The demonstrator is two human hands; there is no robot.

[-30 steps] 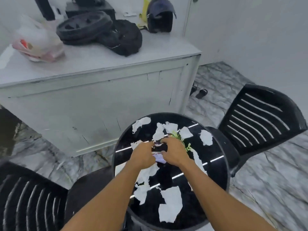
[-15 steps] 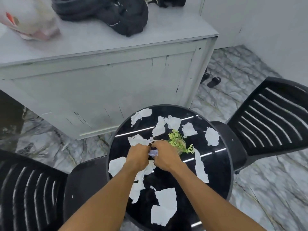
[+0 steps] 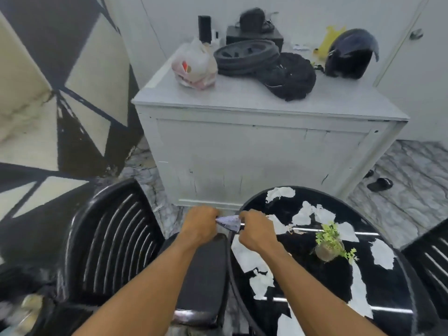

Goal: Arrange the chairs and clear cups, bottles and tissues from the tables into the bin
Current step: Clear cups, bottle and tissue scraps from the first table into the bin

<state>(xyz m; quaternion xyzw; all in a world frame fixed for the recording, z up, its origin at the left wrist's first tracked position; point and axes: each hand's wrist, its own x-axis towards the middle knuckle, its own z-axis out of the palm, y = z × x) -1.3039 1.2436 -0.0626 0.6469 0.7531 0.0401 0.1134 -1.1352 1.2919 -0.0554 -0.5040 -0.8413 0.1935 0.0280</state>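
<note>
— What were your hands doing just then?

— My left hand (image 3: 201, 224) and my right hand (image 3: 254, 230) were both pinched shut on one small crumpled wrapper (image 3: 230, 221), pale and bluish, stretched between them. It hung just past the left edge of the round black worktop (image 3: 315, 282), above the gap to the chair.

— And what lay around them?

— Torn white tissue pieces (image 3: 305, 214) were scattered across the worktop, from its far edge to its near edge. A small potted plant (image 3: 331, 243) stood near the middle, apart from my right hand. A black slatted chair (image 3: 109, 238) stood just beside the worktop's left edge, its seat under my left forearm. Another black chair (image 3: 434, 251) showed at the right edge. Beyond stood a white cabinet (image 3: 254, 154) bearing a plastic bag (image 3: 194, 64), a black backpack (image 3: 288, 76) and a helmet (image 3: 349, 54).
</note>
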